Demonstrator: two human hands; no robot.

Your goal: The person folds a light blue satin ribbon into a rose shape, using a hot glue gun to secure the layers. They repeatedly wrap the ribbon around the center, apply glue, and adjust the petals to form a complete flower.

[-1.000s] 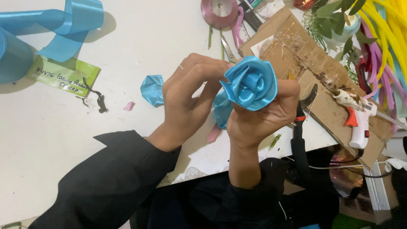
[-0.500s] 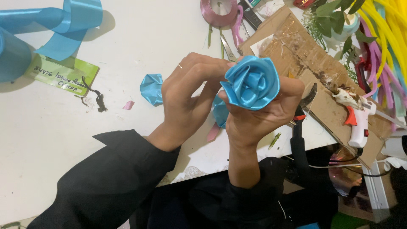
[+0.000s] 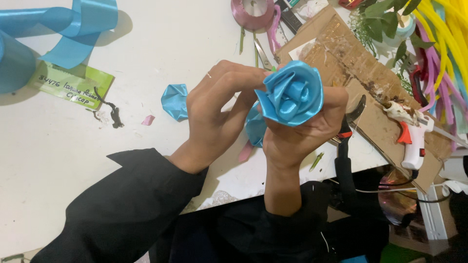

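Over at nine to ten o'clock on the white table (image 3: 146, 53) sits a fat roll of blue ribbon (image 3: 17, 58), its loose tail curling away toward eleven, with a green paper tag (image 3: 70, 85) lying flat just beside it, probably shed from the roll. A small crumpled scrap of blue ribbon (image 3: 174, 101) lies by itself just left of the hands, set aside out of the way. The left hand (image 3: 214, 117) comes in from seven o'clock in a black sleeve, its fingers bent over and pinching at the left edge of the blue ribbon rose (image 3: 292, 92), seemingly to press an outer petal in place. The right hand (image 3: 300, 134) is closed snugly around the rose's base from below, thumb and fingers wrapped tight so the bloom faces up toward the person, held above the table's near edge at dead centre. A pink ribbon spool (image 3: 252, 12) rests at twelve o'clock with scissors (image 3: 263, 53) just below it. To the right, a sheet of cardboard (image 3: 351, 58) serves as a work mat, and a white and orange glue gun (image 3: 409, 139) lies on it at three to four o'clock, nozzle kept off the bare table. Black-handled pliers (image 3: 343, 141) lie just beside the right hand.
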